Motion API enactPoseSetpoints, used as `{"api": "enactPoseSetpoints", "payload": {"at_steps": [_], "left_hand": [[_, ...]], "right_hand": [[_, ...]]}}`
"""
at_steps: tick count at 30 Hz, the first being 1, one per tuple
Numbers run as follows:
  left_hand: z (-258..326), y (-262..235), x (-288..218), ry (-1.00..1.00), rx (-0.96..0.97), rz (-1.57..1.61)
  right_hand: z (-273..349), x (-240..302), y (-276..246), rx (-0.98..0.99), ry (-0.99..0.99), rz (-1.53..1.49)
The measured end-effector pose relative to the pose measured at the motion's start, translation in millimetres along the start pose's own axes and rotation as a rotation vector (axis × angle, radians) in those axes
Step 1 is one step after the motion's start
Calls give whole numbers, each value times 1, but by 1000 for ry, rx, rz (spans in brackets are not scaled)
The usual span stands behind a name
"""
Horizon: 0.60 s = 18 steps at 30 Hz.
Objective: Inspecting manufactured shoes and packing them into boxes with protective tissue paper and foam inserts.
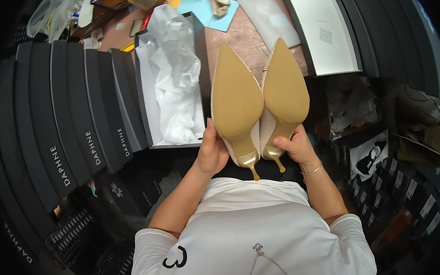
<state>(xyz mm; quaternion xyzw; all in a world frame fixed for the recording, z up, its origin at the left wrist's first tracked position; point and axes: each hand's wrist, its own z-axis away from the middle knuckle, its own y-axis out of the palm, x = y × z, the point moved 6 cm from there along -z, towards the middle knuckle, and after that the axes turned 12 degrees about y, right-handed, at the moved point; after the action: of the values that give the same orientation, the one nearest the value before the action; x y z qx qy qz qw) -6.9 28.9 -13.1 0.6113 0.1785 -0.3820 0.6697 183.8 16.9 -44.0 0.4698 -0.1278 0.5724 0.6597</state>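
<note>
I hold a pair of pointed high-heeled shoes, soles up and toes pointing away from me. My left hand (213, 150) is closed on the outer side of the left shoe (235, 96), near its heel. Round the back of the right shoe (286, 88) my right hand (298, 145) is closed, its thumb on the arch. Both soles are smooth and tan, the thin heels gold, and the sides pale and glittery. The shoes touch along their inner edges. Just left of them lies an open shoe box (143, 99) with crumpled white tissue paper (174, 85) inside.
Dark shoe boxes (70, 116) stand in a row at the left, with more (369, 27) at the right. An open white box lid (327, 35) lies at the far right. Light blue paper (199, 10) and a translucent sheet (265, 11) rest on the pinkish table (216, 34).
</note>
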Motion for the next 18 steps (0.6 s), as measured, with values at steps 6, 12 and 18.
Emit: {"api": "enactPoseSetpoints", "payload": {"at_steps": [6, 12, 18], "left_hand": [[8, 11, -23, -60, -21, 51], [12, 1, -55, -25, 174, 443], [25, 4, -62, 6, 41, 464]], "right_hand": [[-3, 4, 19, 73, -1, 6], [-8, 10, 51, 182, -2, -46], [-1, 8, 73, 265, -2, 22]]}}
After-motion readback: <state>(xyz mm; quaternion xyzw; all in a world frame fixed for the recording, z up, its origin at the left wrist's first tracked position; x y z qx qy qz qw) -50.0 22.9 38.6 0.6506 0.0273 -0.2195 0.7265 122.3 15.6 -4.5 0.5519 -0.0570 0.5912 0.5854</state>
